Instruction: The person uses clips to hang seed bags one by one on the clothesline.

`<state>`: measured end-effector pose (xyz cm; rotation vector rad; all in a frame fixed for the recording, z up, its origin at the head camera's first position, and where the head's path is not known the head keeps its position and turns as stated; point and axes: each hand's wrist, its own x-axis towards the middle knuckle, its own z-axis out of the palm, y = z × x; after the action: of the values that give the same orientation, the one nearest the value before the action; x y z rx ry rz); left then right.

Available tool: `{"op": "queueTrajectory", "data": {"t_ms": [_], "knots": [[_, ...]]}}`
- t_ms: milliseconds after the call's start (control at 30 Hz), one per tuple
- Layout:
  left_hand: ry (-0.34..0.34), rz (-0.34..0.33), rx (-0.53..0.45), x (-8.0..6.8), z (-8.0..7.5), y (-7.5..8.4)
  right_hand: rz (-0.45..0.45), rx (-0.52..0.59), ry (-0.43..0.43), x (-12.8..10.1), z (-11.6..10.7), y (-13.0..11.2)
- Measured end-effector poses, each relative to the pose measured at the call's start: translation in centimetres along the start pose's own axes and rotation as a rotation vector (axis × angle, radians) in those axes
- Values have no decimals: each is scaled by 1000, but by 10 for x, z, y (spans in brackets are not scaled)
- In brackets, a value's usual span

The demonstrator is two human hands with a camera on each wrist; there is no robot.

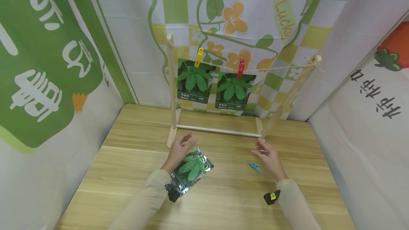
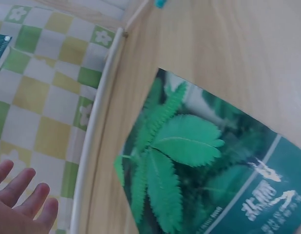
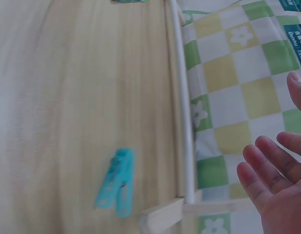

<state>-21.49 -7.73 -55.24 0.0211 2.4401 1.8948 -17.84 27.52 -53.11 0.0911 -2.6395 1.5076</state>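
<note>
My left hand (image 1: 180,149) hovers over the upper left part of a glossy packet with a green leaf picture (image 1: 193,169), its fingers relaxed and holding nothing. That packet lies slanted on the table; the left wrist view shows its leaf print (image 2: 184,151) and pale lettering up close. On the right, my empty right hand (image 1: 269,157) has loosely spread fingers near the foot of the rack's right post. A blue clothespin (image 1: 255,166) lies just left of it on the wood, seen also as a turquoise clothespin (image 3: 116,183) in the right wrist view.
A wooden rack (image 1: 173,88) stands at the table's back with a string (image 1: 281,67) between its posts. Two leaf-picture packets hang there, one by a yellow clothespin (image 1: 199,58), one by a red clothespin (image 1: 241,68). A white rod (image 1: 220,130) joins the feet. Printed curtains surround the table.
</note>
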Motion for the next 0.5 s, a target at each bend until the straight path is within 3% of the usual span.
{"op": "queueTrajectory", "data": {"t_ms": [233,500], "knots": [[14,-114,94,-7,2,-9,63,-54,-46,-10,2,18],[17,-151,199,-13,6,-18,126,-80,-84,-20,5,33]]}}
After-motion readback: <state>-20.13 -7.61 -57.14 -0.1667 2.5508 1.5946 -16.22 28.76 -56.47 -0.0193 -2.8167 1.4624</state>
